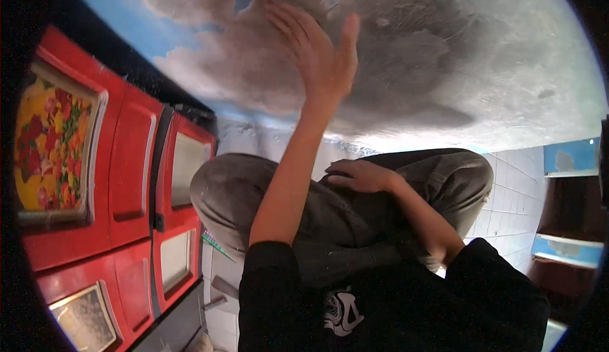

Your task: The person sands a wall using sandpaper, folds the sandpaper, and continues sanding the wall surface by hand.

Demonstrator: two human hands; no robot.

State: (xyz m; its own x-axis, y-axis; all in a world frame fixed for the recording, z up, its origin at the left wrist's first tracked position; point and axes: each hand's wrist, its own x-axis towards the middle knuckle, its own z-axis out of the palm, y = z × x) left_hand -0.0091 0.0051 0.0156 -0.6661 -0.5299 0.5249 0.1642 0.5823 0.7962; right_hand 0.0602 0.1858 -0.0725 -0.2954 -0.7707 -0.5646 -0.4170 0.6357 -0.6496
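Observation:
My left hand (pixel 317 54) is raised in front of me, with its fingers stretched out and the thumb apart. It holds nothing I can see. Behind its fingers spreads a large patchy grey surface (pixel 412 66) with worn blue paint along its left side. Whether the palm or fingers touch that surface I cannot tell. My right hand (pixel 361 176) rests on my lap, on the dark grey trousers (pixel 254 187). Its fingers lie loosely out over the cloth, with nothing visible in them.
A red cabinet (pixel 136 155) with framed panels, one floral, stands close on my left. At the right are shelves (pixel 568 250) with blue, flaking edges. White tiles (pixel 507 193) show beside my right knee, and a dark grey object (pixel 168 326) sits at the lower left.

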